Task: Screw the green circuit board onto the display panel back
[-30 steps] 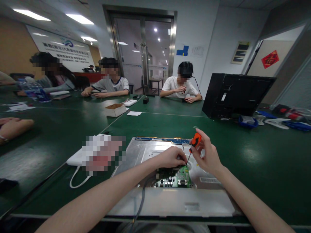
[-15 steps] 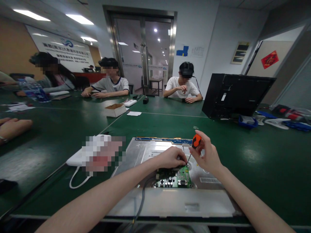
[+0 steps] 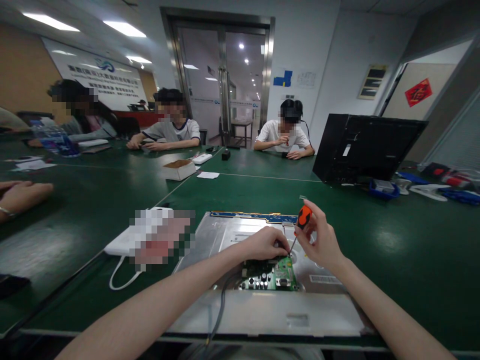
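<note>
A screwdriver (image 3: 304,218) with an orange and black handle is held in the fingers of my right hand (image 3: 321,239). Its shaft slants down to the upper right corner of a green circuit board (image 3: 284,274). At that corner my left hand (image 3: 267,243) is closed in a pinch beside the screwdriver's tip; what lies between its fingertips is hidden. The board sits on the silver back of a display panel (image 3: 258,315), which lies flat on the table. Along the panel's far edge runs a narrow blue circuit strip (image 3: 243,216). A grey cable (image 3: 222,305) crosses its near side.
Left of the panel lies a white device (image 3: 120,244) with a white cable, partly blurred out. Further off are an open cardboard box (image 3: 179,171) and a black monitor (image 3: 363,147). Several people sit around the green table (image 3: 393,250); one person's hand (image 3: 28,195) rests at left.
My hands and the screwdriver stay in nearly the same place, with the handle turned slightly. The view has shifted a little. Across the table, one person's raised hand has come down slightly.
</note>
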`<state>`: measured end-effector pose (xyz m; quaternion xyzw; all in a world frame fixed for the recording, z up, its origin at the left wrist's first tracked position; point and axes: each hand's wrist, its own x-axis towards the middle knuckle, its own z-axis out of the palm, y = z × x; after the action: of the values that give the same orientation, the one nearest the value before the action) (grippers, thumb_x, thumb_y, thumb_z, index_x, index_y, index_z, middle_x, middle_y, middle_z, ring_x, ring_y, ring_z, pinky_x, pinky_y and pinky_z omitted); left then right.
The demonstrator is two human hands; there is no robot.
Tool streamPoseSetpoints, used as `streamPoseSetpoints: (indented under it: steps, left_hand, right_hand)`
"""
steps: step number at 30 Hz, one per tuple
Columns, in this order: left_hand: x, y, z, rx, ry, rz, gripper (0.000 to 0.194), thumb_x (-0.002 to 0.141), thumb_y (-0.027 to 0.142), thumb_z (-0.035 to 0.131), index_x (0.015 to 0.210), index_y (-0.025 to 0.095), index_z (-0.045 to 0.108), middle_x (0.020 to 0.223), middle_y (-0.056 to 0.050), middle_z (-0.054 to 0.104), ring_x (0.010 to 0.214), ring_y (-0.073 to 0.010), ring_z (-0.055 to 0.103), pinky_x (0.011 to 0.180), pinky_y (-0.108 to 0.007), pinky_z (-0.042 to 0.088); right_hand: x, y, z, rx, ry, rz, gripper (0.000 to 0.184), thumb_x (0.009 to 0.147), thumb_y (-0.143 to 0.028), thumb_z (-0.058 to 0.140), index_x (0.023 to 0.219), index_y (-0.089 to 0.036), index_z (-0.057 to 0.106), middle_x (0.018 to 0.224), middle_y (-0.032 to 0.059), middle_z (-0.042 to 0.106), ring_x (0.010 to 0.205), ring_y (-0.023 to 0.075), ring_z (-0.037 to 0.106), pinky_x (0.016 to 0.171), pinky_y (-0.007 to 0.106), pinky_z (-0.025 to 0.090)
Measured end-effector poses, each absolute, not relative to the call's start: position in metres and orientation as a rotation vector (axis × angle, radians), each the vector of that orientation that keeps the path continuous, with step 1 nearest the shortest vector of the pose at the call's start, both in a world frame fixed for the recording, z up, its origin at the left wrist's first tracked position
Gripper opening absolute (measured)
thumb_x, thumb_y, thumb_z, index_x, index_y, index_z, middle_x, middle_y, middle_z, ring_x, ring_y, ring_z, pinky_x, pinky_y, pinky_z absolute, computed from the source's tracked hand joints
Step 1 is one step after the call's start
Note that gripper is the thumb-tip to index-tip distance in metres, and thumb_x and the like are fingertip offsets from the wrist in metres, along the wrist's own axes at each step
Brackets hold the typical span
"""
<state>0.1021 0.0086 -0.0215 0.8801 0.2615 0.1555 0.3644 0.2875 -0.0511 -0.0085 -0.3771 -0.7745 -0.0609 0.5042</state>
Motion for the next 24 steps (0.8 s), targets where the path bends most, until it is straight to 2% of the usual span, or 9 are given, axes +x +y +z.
streamPoseSetpoints:
  steps: [5, 13, 24]
  left_hand:
    - [0.1023, 0.0087, -0.0218, 2.27, 0.681, 0.397, 0.012, 0.08, 0.006, 0.072, 0.085, 0.014, 0.081, 0.079, -0.002, 0.076, 0.073, -0.0136, 0.066, 0.069, -0.019, 0.046]
    - [0.1023, 0.0104, -0.0242, 2.277, 0.658, 0.415, 0.011, 0.082, 0.011, 0.071, 0.086, 0.014, 0.08, 0.081, -0.003, 0.077, 0.076, -0.0152, 0.067, 0.073, -0.021, 0.047]
    - [0.1031, 0.01, -0.0226, 2.263, 0.679, 0.393, 0.011, 0.08, 0.01, 0.071, 0.083, 0.014, 0.08, 0.079, -0.003, 0.075, 0.074, -0.0148, 0.065, 0.071, -0.021, 0.046]
  right_hand:
    - [0.2876, -0.0483, -0.0133, -0.887, -1.841, -0.173, 0.063, 0.099, -0.023, 0.056, 0.153, -0.023, 0.025, 0.062, -0.0104, 0.049, 0.042, 0.0104, 0.051, 0.039, 0.017, 0.039]
    - [0.2916, -0.0477, -0.0147, -0.906, -1.866, -0.147, 0.053, 0.1, -0.035, 0.059, 0.147, -0.023, 0.036, 0.064, -0.0082, 0.054, 0.043, 0.0104, 0.053, 0.041, 0.019, 0.043]
    - [0.293, -0.0513, -0.011, -0.901, -1.911, -0.084, 0.057, 0.099, -0.022, 0.051, 0.151, -0.024, 0.029, 0.071, -0.0037, 0.062, 0.046, 0.0117, 0.054, 0.042, 0.019, 0.043]
